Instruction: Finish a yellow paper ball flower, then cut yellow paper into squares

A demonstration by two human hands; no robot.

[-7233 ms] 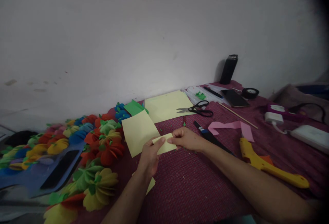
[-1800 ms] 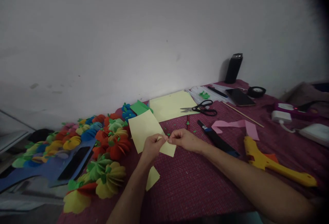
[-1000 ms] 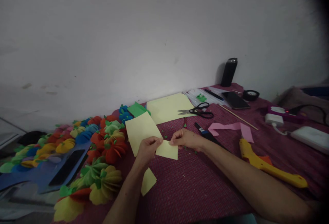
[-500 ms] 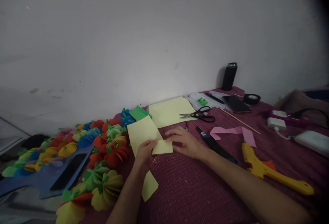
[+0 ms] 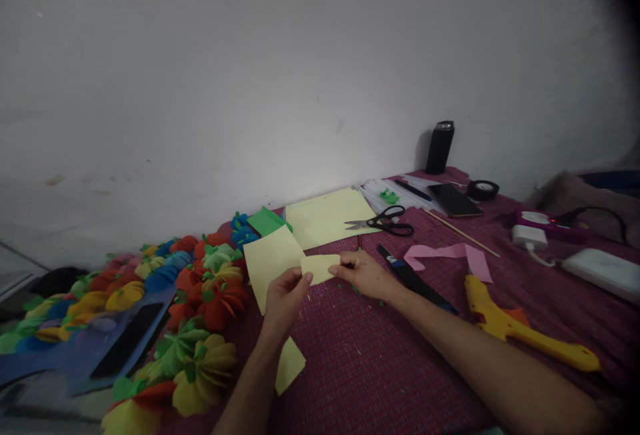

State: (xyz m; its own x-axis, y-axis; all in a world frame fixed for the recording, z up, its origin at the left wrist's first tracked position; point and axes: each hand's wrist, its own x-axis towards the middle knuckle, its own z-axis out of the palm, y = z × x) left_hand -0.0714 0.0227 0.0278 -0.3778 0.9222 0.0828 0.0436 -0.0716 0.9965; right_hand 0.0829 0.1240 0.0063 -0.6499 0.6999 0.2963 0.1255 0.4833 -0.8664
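Between both hands is a small pale yellow paper piece (image 5: 320, 267). My left hand (image 5: 286, 295) pinches its left end, thumb on top. My right hand (image 5: 364, 274) grips the right end between thumb and fingers. A larger yellow sheet (image 5: 270, 258) lies behind my left hand, and another yellow scrap (image 5: 290, 365) rests near my left forearm, partly hidden by it. Beyond the hands, black-handled scissors (image 5: 383, 220) lie slightly spread across a big yellow sheet (image 5: 325, 215). Tiny green scraps are scattered beside my right hand.
Many colourful paper pumpkins (image 5: 220, 295) crowd the left. At right lie a yellow glue gun (image 5: 530, 335), a pink paper strip (image 5: 450, 254), a dark knife-like tool (image 5: 415, 278), a wooden stick (image 5: 463, 232), a phone (image 5: 455, 200), and black tape (image 5: 483, 190). A black bottle (image 5: 440, 148) stands by the wall.
My right hand has closed on the right end of the small yellow paper, where its fingers were spread before. The paper has risen slightly. The whole view has shifted a little.
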